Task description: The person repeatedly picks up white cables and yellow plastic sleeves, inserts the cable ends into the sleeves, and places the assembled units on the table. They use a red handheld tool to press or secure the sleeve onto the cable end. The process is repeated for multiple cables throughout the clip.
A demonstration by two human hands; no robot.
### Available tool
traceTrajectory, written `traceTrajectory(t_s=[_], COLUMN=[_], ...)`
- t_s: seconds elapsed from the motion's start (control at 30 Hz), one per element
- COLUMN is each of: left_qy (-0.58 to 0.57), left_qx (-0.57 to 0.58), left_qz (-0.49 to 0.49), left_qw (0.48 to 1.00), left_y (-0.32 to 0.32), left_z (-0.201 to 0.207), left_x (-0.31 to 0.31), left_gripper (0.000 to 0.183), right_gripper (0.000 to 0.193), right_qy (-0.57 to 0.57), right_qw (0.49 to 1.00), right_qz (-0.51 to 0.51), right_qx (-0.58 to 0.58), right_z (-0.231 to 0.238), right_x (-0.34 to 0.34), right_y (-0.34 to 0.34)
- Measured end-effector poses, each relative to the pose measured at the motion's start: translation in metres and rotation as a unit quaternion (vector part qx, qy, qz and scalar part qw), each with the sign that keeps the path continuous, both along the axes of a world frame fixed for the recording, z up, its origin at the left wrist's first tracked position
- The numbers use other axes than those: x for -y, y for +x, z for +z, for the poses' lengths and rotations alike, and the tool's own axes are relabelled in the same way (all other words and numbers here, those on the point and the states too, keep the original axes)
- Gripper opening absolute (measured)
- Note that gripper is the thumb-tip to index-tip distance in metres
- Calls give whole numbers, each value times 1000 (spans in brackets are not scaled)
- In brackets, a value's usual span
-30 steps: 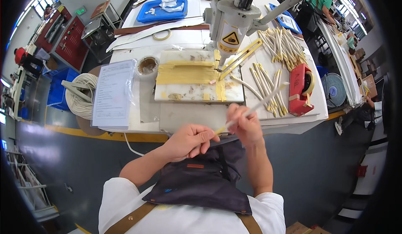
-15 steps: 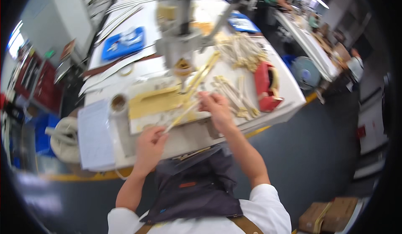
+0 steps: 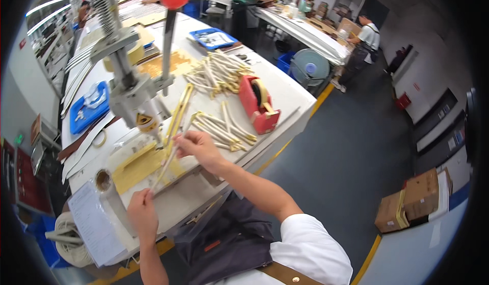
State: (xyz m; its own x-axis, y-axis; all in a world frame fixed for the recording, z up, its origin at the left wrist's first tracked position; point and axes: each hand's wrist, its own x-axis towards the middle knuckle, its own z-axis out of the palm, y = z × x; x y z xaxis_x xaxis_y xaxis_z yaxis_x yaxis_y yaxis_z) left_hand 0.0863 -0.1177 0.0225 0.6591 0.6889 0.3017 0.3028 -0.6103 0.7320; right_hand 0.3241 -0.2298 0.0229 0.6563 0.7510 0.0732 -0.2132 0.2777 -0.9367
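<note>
A thin cream-coloured cord or strip [image 3: 164, 170] runs slantwise between my hands in front of a hand press [image 3: 136, 99]. My left hand [image 3: 142, 214] is closed in a pinch at its near end. Near the far end, my right hand [image 3: 197, 146] pinches it, just right of the press tip. Under the press lies a yellow board [image 3: 133, 175] with a raised yellow bar along it. To the right of my right hand lies a small group of cream strips with yellow ends [image 3: 216, 129]. A larger pile of similar strips [image 3: 216, 72] lies behind.
A red tape dispenser [image 3: 259, 109] stands near the table's right edge. Blue trays [image 3: 90, 113] lie at left and back. A cardboard roll [image 3: 103, 180] and a written sheet [image 3: 94, 224] are at front left. A fan [image 3: 310, 68] and co-workers stand beyond. Cartons [image 3: 407, 203] sit at right.
The view has swung to the right, so the table and press appear further left. The strip stays between my two hands.
</note>
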Motion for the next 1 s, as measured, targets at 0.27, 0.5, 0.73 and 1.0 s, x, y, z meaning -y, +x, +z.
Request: traceTrajectory(t_s=[0.27,0.5,0.73,1.0], left_qy=[88,182,221,175], left_qx=[57,45,-16,-3], left_qz=[-66,-42,-29,-76], left_qw=[992,981,975,982], left_y=[14,21,38,46], left_z=[-6,-27,-23,-30], left_x=[2,-19,-28,-37], left_gripper=[16,13,11,10], right_gripper=[22,23,24,31], right_qy=[-103,-206,-271,-347], right_qw=[991,972,949,777], right_qz=[-79,-90,-115,-193], right_qx=[-20,71,116,488], right_z=[-18,-18,0,-19], right_x=[0,-35,-62,-71], right_y=[31,42,44,51])
